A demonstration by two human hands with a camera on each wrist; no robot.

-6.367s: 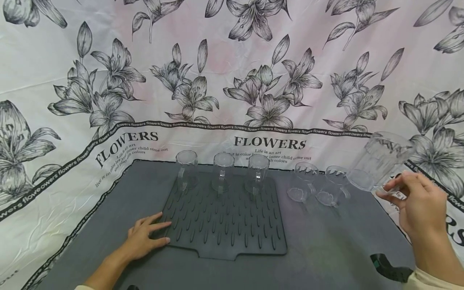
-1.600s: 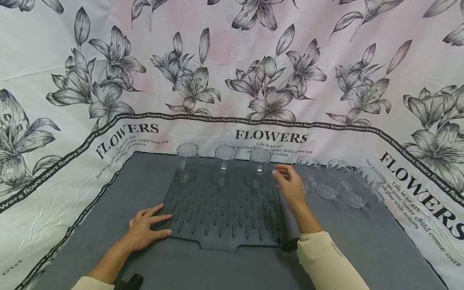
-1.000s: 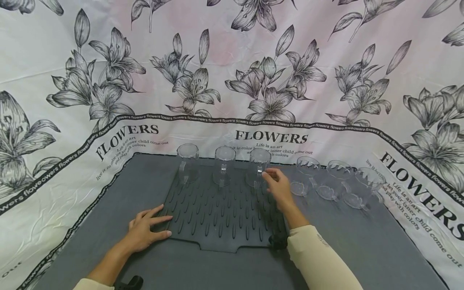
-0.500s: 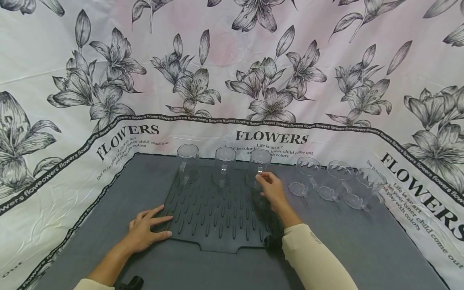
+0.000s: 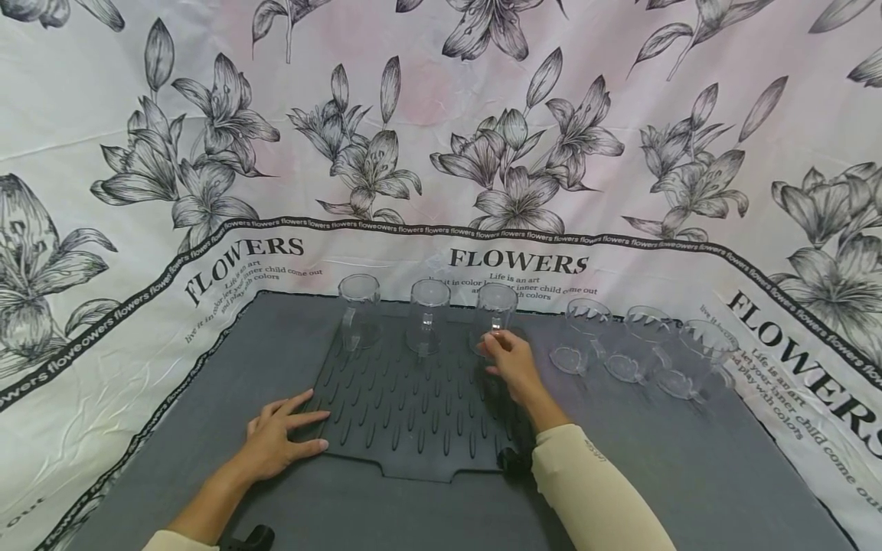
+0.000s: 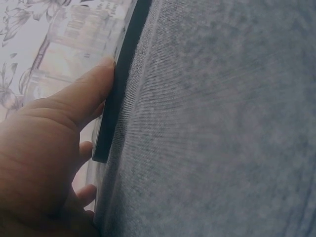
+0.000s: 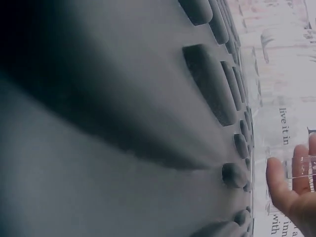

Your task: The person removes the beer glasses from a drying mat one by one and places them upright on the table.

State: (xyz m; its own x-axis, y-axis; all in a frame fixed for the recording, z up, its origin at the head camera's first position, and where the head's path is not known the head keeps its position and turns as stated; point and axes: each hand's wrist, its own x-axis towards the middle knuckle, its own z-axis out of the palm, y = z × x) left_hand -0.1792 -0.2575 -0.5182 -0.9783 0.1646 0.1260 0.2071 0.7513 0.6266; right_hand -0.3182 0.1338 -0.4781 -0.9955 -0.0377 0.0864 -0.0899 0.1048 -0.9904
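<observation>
Three clear glass mugs stand upside down along the back of the dark ridged mat (image 5: 413,428): a left one (image 5: 360,314), a middle one (image 5: 430,315) and a right one (image 5: 494,306). My right hand (image 5: 513,363) is at the handle of the right mug, thumb and fingers pinching it; in the right wrist view the hand (image 7: 296,192) has its fingers about the clear handle. My left hand (image 5: 276,440) rests with spread fingers at the mat's left edge. The left wrist view shows that hand (image 6: 54,128) touching the side of the mat (image 6: 118,94).
To the right of the mat, three more clear mugs stand on the grey table (image 5: 654,467): one nearest the mat (image 5: 581,337), one in between (image 5: 637,344) and one farthest right (image 5: 692,360). A flower-printed cloth (image 5: 386,252) rises behind the table.
The right hand set down a mug at the far right of the table, then moved left to the right mug on the mat and took its handle. The left hand has stayed at the mat's edge.
</observation>
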